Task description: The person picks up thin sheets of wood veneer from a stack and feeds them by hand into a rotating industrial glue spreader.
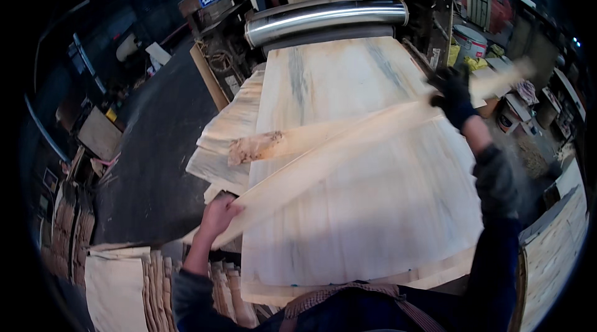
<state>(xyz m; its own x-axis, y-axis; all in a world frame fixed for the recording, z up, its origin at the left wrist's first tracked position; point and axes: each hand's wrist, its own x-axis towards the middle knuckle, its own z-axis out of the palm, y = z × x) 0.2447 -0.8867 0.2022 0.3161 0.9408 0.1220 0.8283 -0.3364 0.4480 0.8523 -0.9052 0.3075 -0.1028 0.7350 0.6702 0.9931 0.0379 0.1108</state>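
A long, narrow strip of pale wood veneer [323,161] runs slantwise over a wide veneer sheet [360,207]. My left hand [217,214] is closed on the strip's near-left part; something dark shows by its fingers. Up at the right, my right hand [453,97], in a black glove, grips the strip toward its far end, which is blurred beyond the glove. A second, shorter strip [298,137] with a rough brown end lies across the sheet beneath the long one. The wide sheet reaches from near my waist to a shiny metal roller [329,19].
Crumpled veneer [230,126] hangs out left of the sheet. The roller's machine frame [441,18] stands at the back. Stacked veneer [118,285] is at lower left, more sheets [553,263] at lower right. A white bucket [469,41] and clutter fill the right side.
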